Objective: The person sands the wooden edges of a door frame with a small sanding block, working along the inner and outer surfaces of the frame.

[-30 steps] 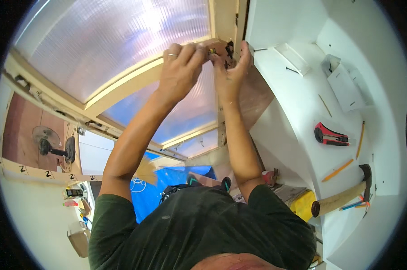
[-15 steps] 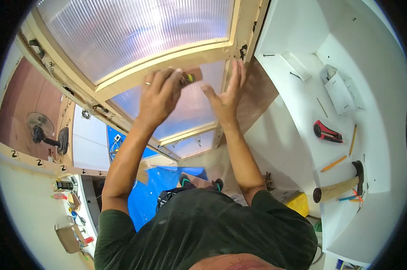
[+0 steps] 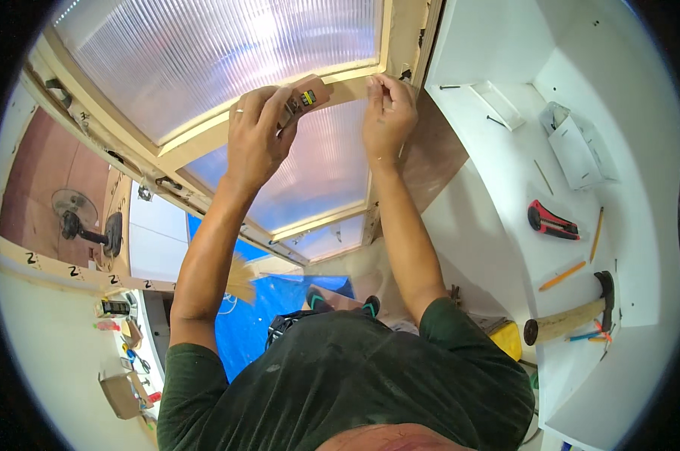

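Note:
My left hand (image 3: pixel 259 139) is raised to a window frame and grips a small brown block (image 3: pixel 308 93) with a yellow and black part on it. It presses the block against the pale wooden crossbar (image 3: pixel 197 141) between two ribbed translucent panels (image 3: pixel 227 52). My right hand (image 3: pixel 389 114) is just right of the block, with its fingertips pinched together at the crossbar's end near the upright post (image 3: pixel 406 30). Whether something small sits between those fingers is hidden. Both forearms rise from my dark green shirt at the bottom.
A white shelf unit (image 3: pixel 505 188) on the right carries a red and black utility knife (image 3: pixel 552 220), a wooden-handled hammer (image 3: pixel 573 317), two pencils (image 3: pixel 562 276) and a white box (image 3: pixel 577 143). A blue tarp (image 3: pixel 253 316) and a fan (image 3: pixel 73 218) lie lower left.
Both hands have come down from the frame's upper corner to the crossbar. My right hand, flat and spread half a second ago, now has its fingertips pinched together.

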